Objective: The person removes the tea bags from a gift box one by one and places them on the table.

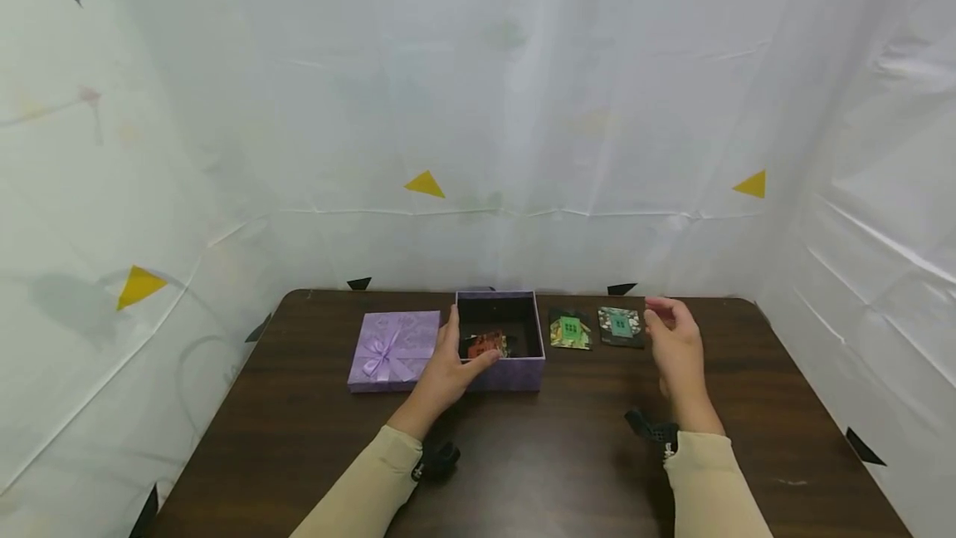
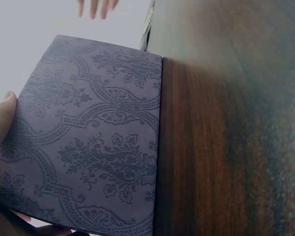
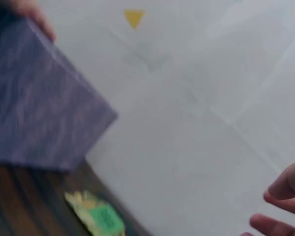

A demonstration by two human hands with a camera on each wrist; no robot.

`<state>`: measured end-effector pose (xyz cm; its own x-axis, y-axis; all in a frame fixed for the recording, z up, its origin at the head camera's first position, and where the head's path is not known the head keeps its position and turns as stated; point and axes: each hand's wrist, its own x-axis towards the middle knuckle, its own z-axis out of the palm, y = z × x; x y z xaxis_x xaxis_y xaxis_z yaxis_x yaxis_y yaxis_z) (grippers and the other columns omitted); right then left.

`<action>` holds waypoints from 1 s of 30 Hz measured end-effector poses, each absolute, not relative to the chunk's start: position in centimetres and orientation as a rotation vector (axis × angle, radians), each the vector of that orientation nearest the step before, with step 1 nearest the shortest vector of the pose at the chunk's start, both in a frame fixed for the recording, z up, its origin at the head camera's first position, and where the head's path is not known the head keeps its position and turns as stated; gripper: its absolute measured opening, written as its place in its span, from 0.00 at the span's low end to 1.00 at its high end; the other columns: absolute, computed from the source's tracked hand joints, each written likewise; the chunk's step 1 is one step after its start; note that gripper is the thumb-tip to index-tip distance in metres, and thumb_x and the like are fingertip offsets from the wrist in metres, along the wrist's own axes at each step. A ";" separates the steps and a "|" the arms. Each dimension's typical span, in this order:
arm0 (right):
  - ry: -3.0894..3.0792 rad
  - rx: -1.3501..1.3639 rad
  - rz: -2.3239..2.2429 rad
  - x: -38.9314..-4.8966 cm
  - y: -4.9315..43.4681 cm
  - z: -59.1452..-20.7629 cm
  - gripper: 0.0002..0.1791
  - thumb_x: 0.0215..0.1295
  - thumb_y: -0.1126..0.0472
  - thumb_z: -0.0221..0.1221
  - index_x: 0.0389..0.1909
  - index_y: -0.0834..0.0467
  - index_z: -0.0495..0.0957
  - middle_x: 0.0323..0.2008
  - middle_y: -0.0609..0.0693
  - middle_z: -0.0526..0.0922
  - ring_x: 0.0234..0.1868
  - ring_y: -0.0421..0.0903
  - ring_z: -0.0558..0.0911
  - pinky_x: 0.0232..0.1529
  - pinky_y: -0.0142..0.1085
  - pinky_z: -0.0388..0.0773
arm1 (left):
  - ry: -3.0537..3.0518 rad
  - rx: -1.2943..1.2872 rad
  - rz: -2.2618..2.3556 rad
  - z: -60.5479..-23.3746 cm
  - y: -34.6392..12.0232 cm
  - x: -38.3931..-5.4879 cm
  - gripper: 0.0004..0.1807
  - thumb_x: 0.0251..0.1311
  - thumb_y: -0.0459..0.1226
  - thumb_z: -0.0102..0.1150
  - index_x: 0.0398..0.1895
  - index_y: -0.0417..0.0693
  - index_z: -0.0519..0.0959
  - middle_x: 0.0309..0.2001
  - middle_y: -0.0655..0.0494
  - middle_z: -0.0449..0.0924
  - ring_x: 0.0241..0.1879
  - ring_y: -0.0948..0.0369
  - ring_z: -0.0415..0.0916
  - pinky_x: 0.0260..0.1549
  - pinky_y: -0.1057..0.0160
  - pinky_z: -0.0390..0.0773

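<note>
A purple patterned box [image 1: 506, 374] stands uncovered on the table, its dark inside facing up. My left hand [image 1: 450, 362] grips it at the left front corner, thumb over the front rim. In the left wrist view the box's embossed side [image 2: 98, 137] fills much of the picture, the thumb [image 2: 1, 118] at its edge. A reddish-orange packet [image 1: 487, 344] lies inside, partly hidden by the hand. My right hand [image 1: 678, 347] is raised just right of a dark packet with a teal label [image 1: 621, 325]; its fingers are loosely bent and hold nothing.
A purple lid with a ribbon bow [image 1: 396, 347] lies left of the box. Between the box and the teal-labelled packet is a yellow-and-green packet [image 1: 570, 329]. White sheeting [image 1: 523, 106] rises behind the brown table [image 1: 568, 455] and at both sides.
</note>
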<state>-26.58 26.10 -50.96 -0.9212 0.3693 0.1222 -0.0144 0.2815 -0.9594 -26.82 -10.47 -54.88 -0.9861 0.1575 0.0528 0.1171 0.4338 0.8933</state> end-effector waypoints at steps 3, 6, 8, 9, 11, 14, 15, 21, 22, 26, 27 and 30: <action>-2.288 -0.178 1.833 -26.3 24.6 -49.0 0.24 0.87 0.54 0.54 0.74 0.62 0.72 0.67 0.55 0.77 0.59 0.35 0.77 0.54 0.22 0.79 | 2.627 0.261 1.640 -54.9 -10.5 -26.8 0.70 0.62 0.66 0.73 0.92 0.62 0.33 0.90 0.42 0.41 0.88 0.38 0.45 0.81 0.27 0.52; -2.369 -0.018 1.895 -26.2 23.0 -47.3 0.25 0.88 0.53 0.54 0.75 0.63 0.71 0.68 0.56 0.77 0.60 0.34 0.78 0.57 0.25 0.81 | 2.625 0.267 1.647 -55.0 -10.5 -26.8 0.70 0.62 0.66 0.73 0.92 0.61 0.33 0.90 0.41 0.41 0.88 0.37 0.45 0.80 0.26 0.52; -2.401 0.069 1.943 -26.3 21.6 -46.3 0.24 0.88 0.53 0.53 0.74 0.62 0.71 0.68 0.57 0.77 0.61 0.37 0.80 0.61 0.30 0.82 | 2.624 0.262 1.646 -55.1 -10.6 -26.8 0.70 0.62 0.66 0.73 0.92 0.61 0.33 0.90 0.41 0.41 0.88 0.38 0.45 0.80 0.26 0.52; -2.411 0.104 1.967 -26.4 20.9 -46.0 0.23 0.88 0.53 0.53 0.73 0.63 0.72 0.68 0.59 0.78 0.62 0.40 0.82 0.63 0.33 0.83 | 2.623 0.257 1.644 -55.1 -10.6 -26.8 0.70 0.63 0.65 0.73 0.92 0.61 0.33 0.90 0.41 0.41 0.88 0.38 0.45 0.80 0.26 0.52; -2.421 0.171 2.036 -26.8 19.3 -45.5 0.23 0.88 0.54 0.53 0.72 0.63 0.72 0.68 0.61 0.78 0.64 0.47 0.84 0.67 0.41 0.83 | 2.626 0.249 1.640 -55.2 -10.7 -26.7 0.69 0.64 0.63 0.74 0.92 0.60 0.33 0.90 0.41 0.41 0.88 0.38 0.44 0.80 0.26 0.52; -2.425 0.255 2.172 -27.7 17.1 -45.0 0.23 0.88 0.55 0.53 0.72 0.65 0.71 0.69 0.65 0.77 0.68 0.59 0.83 0.72 0.50 0.80 | 2.637 0.250 1.632 -55.2 -10.8 -26.6 0.68 0.65 0.60 0.74 0.92 0.58 0.34 0.90 0.39 0.42 0.88 0.37 0.45 0.80 0.27 0.53; -2.429 0.270 2.213 -28.1 16.3 -44.9 0.23 0.88 0.55 0.52 0.72 0.65 0.71 0.69 0.65 0.77 0.69 0.61 0.82 0.72 0.51 0.80 | 2.638 0.252 1.632 -55.3 -10.8 -26.6 0.68 0.66 0.59 0.74 0.92 0.58 0.34 0.90 0.39 0.43 0.88 0.37 0.46 0.80 0.27 0.54; -2.556 0.272 2.330 -29.9 13.3 -44.3 0.24 0.89 0.53 0.52 0.73 0.65 0.71 0.66 0.66 0.78 0.67 0.64 0.83 0.69 0.52 0.82 | 2.635 0.244 1.621 -55.2 -10.6 -26.7 0.67 0.66 0.61 0.73 0.92 0.59 0.33 0.90 0.39 0.42 0.87 0.36 0.47 0.80 0.27 0.55; -2.578 0.263 2.335 -30.2 13.0 -44.3 0.24 0.88 0.53 0.52 0.72 0.64 0.71 0.66 0.66 0.77 0.66 0.63 0.84 0.69 0.53 0.82 | 2.632 0.244 1.622 -55.2 -10.6 -26.7 0.67 0.67 0.61 0.73 0.92 0.59 0.33 0.90 0.39 0.41 0.87 0.36 0.46 0.80 0.27 0.55; -2.631 0.202 2.350 -31.1 11.9 -44.0 0.24 0.87 0.52 0.54 0.71 0.65 0.72 0.67 0.68 0.77 0.62 0.61 0.86 0.70 0.57 0.81 | 2.622 0.258 1.638 -55.0 -10.5 -26.9 0.68 0.67 0.60 0.73 0.92 0.58 0.32 0.89 0.39 0.42 0.87 0.36 0.47 0.79 0.26 0.55; -2.641 0.185 2.357 -31.3 11.7 -44.0 0.25 0.87 0.52 0.54 0.71 0.66 0.71 0.67 0.68 0.77 0.62 0.61 0.86 0.70 0.58 0.80 | 2.619 0.261 1.643 -55.0 -10.5 -26.9 0.68 0.67 0.60 0.73 0.92 0.58 0.32 0.89 0.38 0.42 0.87 0.35 0.47 0.79 0.25 0.55; -2.672 0.128 2.391 -32.0 11.3 -44.3 0.26 0.87 0.53 0.54 0.74 0.67 0.69 0.68 0.71 0.77 0.65 0.67 0.84 0.72 0.60 0.78 | 2.611 0.259 1.652 -55.0 -10.5 -26.9 0.68 0.67 0.60 0.73 0.92 0.60 0.32 0.90 0.39 0.42 0.87 0.36 0.46 0.79 0.26 0.55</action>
